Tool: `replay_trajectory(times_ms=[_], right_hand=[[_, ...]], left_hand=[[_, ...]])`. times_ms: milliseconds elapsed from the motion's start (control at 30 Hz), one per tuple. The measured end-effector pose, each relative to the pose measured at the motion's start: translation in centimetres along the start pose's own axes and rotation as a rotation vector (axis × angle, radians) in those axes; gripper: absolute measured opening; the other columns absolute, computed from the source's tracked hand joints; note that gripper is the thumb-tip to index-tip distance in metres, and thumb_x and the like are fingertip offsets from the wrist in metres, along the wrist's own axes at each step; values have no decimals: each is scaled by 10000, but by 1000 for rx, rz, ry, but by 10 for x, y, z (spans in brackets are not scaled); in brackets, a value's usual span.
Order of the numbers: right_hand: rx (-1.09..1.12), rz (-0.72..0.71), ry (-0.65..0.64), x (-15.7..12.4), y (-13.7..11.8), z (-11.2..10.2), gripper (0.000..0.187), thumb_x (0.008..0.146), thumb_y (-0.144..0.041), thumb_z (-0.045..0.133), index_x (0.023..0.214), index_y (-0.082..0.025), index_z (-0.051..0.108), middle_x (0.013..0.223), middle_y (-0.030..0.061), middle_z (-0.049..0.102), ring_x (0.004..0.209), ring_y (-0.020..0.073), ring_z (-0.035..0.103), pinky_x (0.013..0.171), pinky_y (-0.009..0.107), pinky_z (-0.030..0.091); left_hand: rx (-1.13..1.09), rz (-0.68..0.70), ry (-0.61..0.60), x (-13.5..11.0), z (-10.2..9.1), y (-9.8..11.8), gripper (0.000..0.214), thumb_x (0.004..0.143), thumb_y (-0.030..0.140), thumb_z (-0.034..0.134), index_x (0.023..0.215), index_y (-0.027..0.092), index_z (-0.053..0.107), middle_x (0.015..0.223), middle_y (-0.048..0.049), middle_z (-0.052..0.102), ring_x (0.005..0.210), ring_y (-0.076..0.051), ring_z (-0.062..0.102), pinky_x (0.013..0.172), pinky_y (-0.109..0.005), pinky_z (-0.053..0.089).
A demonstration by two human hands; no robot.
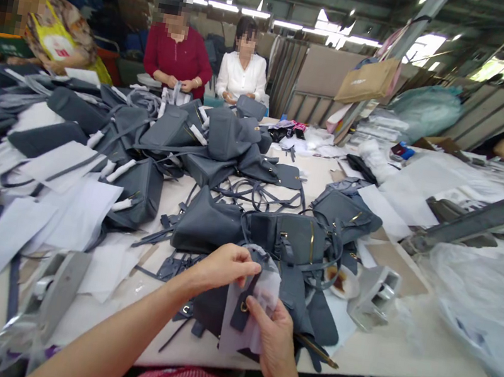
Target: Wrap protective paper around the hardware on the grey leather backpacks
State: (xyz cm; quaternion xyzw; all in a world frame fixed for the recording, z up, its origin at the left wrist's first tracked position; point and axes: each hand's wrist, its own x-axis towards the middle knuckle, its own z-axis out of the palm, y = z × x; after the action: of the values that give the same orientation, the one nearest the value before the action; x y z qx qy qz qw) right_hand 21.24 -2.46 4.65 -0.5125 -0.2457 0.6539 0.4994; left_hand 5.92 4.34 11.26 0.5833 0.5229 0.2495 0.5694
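Observation:
Above the table's front edge, a short dark strap (240, 315) with a gold buckle lies against a translucent white wrapping sheet (269, 287). My left hand (231, 265) is closed in a pinch at the upper edge of the sheet, near the strap's top end; its fingertips are partly hidden. From the lower right, my right hand (275, 335) grips the sheet and strap, thumb pressed beside the buckle and fingers behind. Just beyond both hands is a dark grey handbag (304, 238) with a gold zipper. Another grey bag (209, 220) lies to its left.
Many grey bags (226, 137) are heaped across the table's left and middle. White paper sheets (9, 239) lie at left. Tape dispensers (46, 293) (373, 297) stand on both sides, with a small dish (342, 281) at right. A metal post (491, 217) slants at right. Co-workers sit opposite.

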Motion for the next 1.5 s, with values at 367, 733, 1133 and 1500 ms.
replay_trajectory(times_ms=[367,733,1133,1500], right_hand=[[23,118,-192,8,-29,-14,446,575,-346,876,944,-177,694,793,48,767,642,225,692,613,337,552],[-177,152,-349,14,-29,-33,452,642,-478,813,945,-148,754,853,79,768,748,248,680,707,351,537],[-326,-7,-232,18,-18,-32,459,693,-597,711,659,-141,667,548,-26,574,519,111,461,509,234,378],[-271,7,-330,24,-43,-22,373,630,-449,819,855,-163,738,756,39,738,705,206,648,675,310,502]], left_hand=[[-645,-195,-62,-34,51,-62,635,614,701,679,851,112,667,709,-55,656,552,-135,575,524,-225,421],[-801,-159,356,-36,75,-44,447,581,408,818,890,125,662,793,-35,682,656,-142,583,622,-248,465],[-636,-7,153,-49,59,-55,417,632,301,777,994,129,665,850,-45,696,763,-178,617,717,-269,473],[-571,-100,134,-41,53,-67,397,578,481,806,685,115,696,601,-7,624,550,-114,495,558,-221,379]])
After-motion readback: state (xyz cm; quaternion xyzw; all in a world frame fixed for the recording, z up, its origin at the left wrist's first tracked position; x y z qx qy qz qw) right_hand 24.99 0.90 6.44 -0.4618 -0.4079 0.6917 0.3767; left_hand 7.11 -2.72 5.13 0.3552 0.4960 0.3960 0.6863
